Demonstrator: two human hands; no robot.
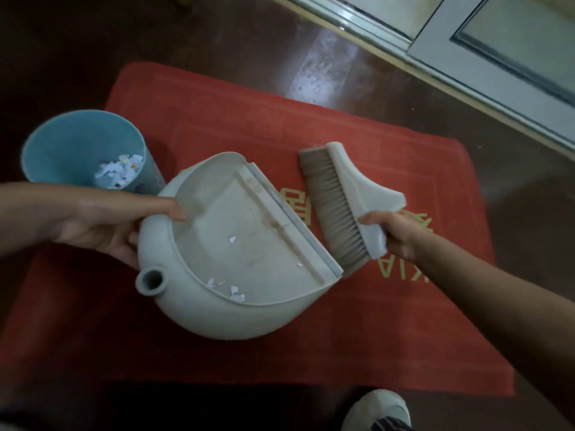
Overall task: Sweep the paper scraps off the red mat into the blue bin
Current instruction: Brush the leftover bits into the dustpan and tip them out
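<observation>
Lying in dustpan (249, 219) — paper scraps (236, 295), between left grip (102, 227) and brush (342, 200).

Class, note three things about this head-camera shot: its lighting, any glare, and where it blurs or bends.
Head view: dim overall, colours muddy; a pale glare streak on the dark floor near the door frame; the shoe at the bottom edge is blurred, while paper scraps in the dustpan are fairly crisp; the edges of the red mat look bowed, likely wide-angle distortion.
</observation>
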